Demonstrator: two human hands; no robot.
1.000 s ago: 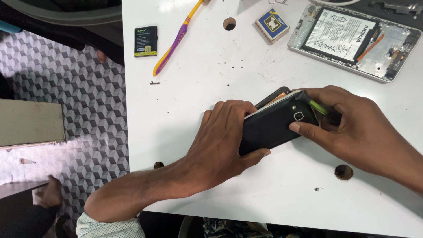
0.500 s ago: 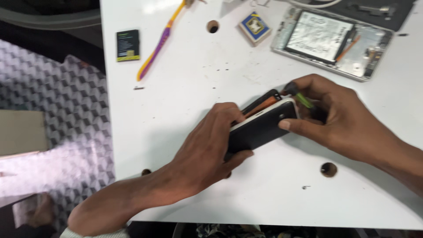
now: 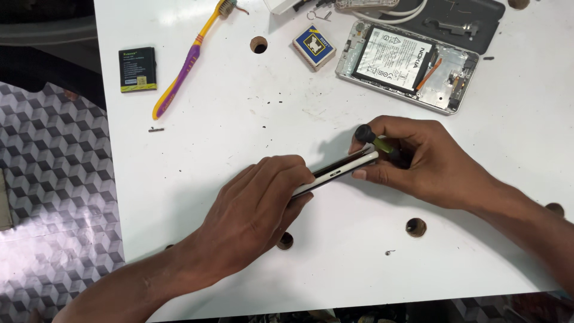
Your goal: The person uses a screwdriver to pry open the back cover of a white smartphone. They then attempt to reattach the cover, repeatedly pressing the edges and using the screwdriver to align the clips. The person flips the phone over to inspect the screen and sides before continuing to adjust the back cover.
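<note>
the phone (image 3: 335, 173) now stands up on its thin edge, left hand (image 3: 254, 215) gripping it, right hand (image 3: 424, 164) holding a small screwdriver (image 3: 376, 142) at its end.

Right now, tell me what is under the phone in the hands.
Only the white table shows below the phone. The left hand covers its lower end, so anything beneath there is hidden.

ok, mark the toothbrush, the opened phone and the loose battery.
toothbrush (image 3: 186, 63), head view, on its purple handle.
opened phone (image 3: 408, 66), head view, on the battery in its middle.
loose battery (image 3: 137, 69), head view, on its black face.
</note>
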